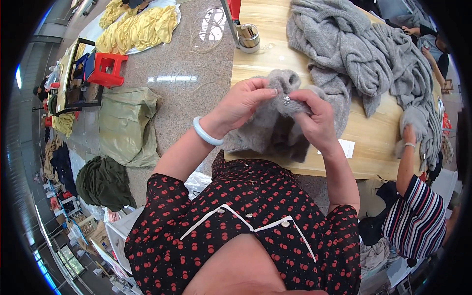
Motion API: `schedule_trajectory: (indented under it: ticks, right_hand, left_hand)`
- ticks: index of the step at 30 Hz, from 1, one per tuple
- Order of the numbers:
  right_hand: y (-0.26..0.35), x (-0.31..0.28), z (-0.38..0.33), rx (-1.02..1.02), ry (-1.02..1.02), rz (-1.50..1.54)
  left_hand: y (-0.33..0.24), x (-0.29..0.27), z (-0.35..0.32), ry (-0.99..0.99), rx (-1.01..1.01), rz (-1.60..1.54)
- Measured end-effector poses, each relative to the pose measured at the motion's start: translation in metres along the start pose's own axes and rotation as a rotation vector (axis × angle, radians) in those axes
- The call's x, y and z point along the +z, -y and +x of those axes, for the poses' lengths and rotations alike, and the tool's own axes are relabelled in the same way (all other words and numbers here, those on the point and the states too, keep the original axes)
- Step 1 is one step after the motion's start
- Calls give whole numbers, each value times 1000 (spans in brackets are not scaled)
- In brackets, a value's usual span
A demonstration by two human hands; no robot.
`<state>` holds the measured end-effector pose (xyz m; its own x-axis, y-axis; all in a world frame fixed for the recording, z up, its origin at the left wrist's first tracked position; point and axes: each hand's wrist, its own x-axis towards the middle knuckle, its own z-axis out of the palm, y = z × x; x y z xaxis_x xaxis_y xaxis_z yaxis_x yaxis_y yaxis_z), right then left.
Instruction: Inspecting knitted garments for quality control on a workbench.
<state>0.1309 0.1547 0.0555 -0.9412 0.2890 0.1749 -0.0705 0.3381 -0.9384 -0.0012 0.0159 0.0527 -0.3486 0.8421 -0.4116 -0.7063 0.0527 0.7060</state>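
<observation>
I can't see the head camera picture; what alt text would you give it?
Seen from above, a person's left hand and right hand pinch a small shiny metal piece on a grey knitted garment at the edge of a wooden table. More grey knitwear is piled on the table, where a co-worker's hand also touches grey fabric.

The person wears a short-sleeved black blouse (255, 216) printed all over with small red cherry-like shapes and fine dots — thin white piping edges its pointed collar, and small pale round buttons run down the front. The forearms are bare. A smooth, pale blue-white bangle (206, 133) circles the left wrist — thick and glossy.
</observation>
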Motion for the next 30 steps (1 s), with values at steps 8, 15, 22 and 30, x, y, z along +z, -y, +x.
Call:
schedule_trajectory:
  ticks: [8,15,22,30]
  right_hand:
    - [-10,14,11,31,-60,46]
    - [-25,21,10,10,-48,-30]
    - [-37,32,12,-105,-9,-171]
    - [-33,39,13,-102,-87,-167]
  left_hand:
    - [7,-4,2,11,204,167]
    - [5,-14,-2,-32,698,988]
    - [17,-23,-4,-13,780,1233]
    - [30,-24,-1,16,885,1331]
